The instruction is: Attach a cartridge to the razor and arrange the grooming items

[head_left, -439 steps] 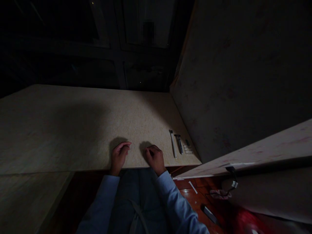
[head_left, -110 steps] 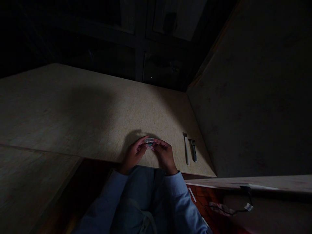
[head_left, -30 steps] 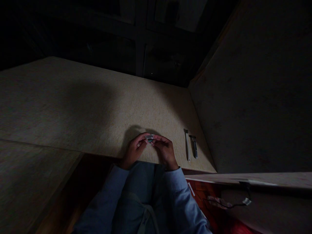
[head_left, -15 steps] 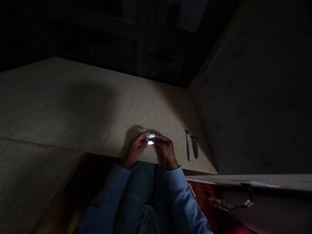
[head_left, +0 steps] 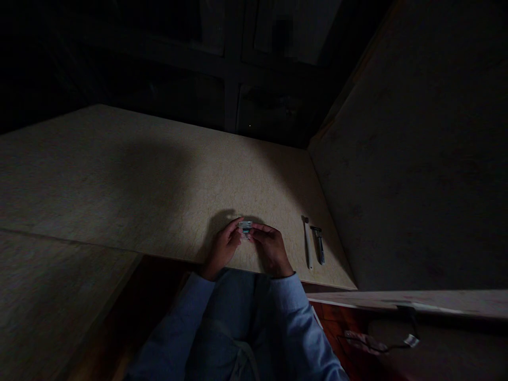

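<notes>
A small clear plastic case with a green strip in it is held up over the front part of the table. My left hand is closed on its left side, thumb and fingers pinching the edge. On the opposite side my right hand grips the case the same way. Fingertips cover both ends of it, and its finer details are too dim to make out. To the right of my right hand lie a toothbrush and a razor, side by side with their heads pointing away from me.
The pale table meets a dark upright panel on the right. Dark window panes rise behind it. Below the front edge, a cable with a white tag and a pinkish cloth are near the reddish floor.
Earliest, both hands were without the case, and clear and green items lay beside the razor. Lately both hands keep hold of the case, tilting it slightly; its bright glint has faded.
</notes>
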`<state>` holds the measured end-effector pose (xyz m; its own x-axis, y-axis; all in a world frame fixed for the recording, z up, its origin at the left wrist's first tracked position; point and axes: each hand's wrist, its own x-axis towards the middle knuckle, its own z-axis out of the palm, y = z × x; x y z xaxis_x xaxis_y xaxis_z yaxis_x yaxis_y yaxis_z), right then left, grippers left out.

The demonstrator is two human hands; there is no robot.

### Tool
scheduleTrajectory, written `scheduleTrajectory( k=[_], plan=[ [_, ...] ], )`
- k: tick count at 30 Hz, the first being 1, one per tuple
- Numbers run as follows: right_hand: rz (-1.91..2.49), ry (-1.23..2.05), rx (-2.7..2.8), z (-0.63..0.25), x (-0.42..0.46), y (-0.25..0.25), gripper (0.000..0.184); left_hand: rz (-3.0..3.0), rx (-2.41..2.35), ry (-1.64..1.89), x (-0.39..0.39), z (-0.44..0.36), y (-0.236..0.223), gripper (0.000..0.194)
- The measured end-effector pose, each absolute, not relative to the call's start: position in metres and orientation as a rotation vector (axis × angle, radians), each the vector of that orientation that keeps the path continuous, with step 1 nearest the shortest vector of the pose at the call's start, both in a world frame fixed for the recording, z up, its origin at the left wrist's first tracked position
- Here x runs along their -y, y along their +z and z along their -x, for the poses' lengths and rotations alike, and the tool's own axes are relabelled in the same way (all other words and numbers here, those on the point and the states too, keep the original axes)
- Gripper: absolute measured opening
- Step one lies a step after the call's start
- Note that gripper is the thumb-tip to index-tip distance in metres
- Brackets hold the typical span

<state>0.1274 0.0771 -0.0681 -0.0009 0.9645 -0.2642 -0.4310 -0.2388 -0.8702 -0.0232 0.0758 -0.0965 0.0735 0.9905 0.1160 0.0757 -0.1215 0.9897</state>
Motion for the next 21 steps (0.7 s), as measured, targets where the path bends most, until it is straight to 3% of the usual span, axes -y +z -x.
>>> scheduleTrajectory(
  k=[8, 21],
  plan=[
    [1.087, 1.533, 0.712, -0.126, -0.081, -0.068, 0.026, -1.272, -1.156, 1.103, -0.083, 0.028, -0.093, 0.064],
    [1.125, 1.369, 0.986, -0.124, -0.079, -0.089, 0.021, -1.255, -1.378, 1.155, -0.088, 0.062, -0.093, 0.050]
  ],
)
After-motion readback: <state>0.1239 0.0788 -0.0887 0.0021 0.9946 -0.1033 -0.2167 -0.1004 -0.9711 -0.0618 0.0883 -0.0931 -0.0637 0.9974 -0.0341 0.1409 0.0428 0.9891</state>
